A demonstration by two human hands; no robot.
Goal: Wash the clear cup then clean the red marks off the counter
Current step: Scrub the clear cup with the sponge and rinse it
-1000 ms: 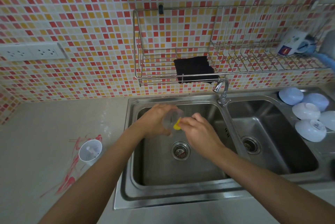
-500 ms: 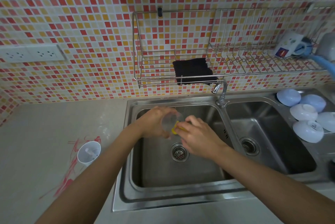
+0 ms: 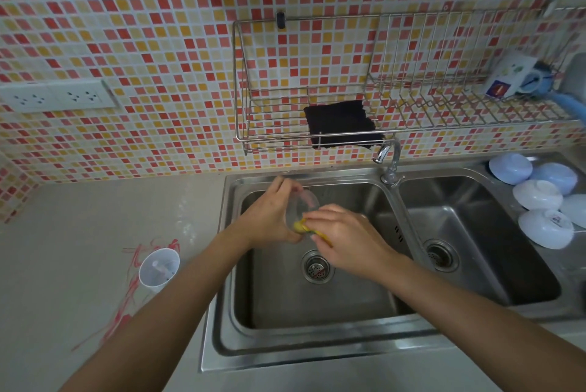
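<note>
While held over the left sink basin, clear cup (image 3: 299,210): tilted on its side, mouth toward the right hand.
Left hand (image 3: 271,217): fingers curled round the clear cup.
Right hand (image 3: 345,237): pinches a yellow sponge (image 3: 299,226) against the cup's mouth.
Red marks (image 3: 126,293): scribbled streaks on the counter (image 3: 79,233), left of the sink (image 3: 317,312).
White cup (image 3: 158,269): one, upright on the marks.
Sink basins: two, one drain each.
Bowls (image 3: 539,198): five, upside down, right of the sink.
Writing: print on one bowl and on the mug (image 3: 510,76) in the wire rack (image 3: 396,74), too small to read.
Black cloth (image 3: 344,123): one, hanging from the rack.
Wall sockets (image 3: 57,96): two.
</note>
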